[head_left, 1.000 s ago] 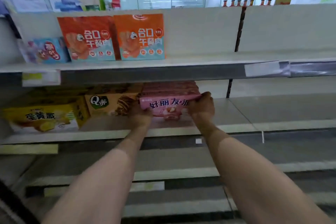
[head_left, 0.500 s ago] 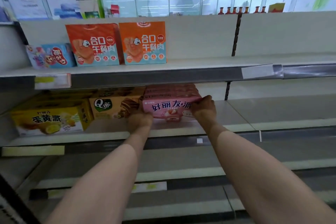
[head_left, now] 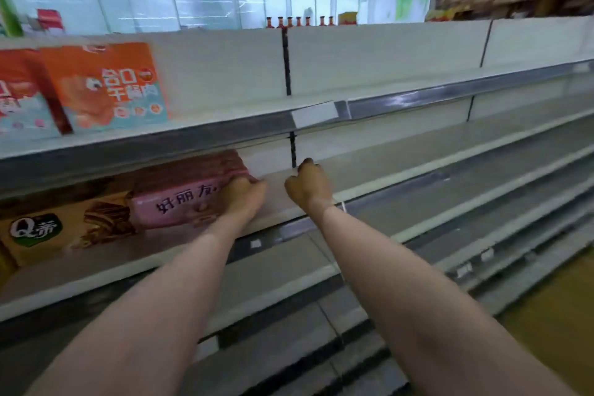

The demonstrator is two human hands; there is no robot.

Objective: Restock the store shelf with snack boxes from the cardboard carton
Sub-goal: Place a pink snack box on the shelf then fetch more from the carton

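Dim, flat light with a greenish cast; the boxes under the upper shelf (head_left: 225,138) sit in shadow. Motion blur smears the whole frame, worst upper right. Wide-angle distortion tilts the shelf lines toward the edges.

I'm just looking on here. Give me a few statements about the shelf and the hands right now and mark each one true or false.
1. The pink box sits on the same shelf as the brown box. True.
2. The right hand grips the pink box. False: it is off to the right of that box, fingers curled, holding nothing.
3. The left hand is on the pink box's right end. True.
4. The orange boxes stand on the shelf below the pink box. False: they stand on the shelf above it.
5. The shelf to the right of the right hand is packed with boxes. False: no boxes show there.
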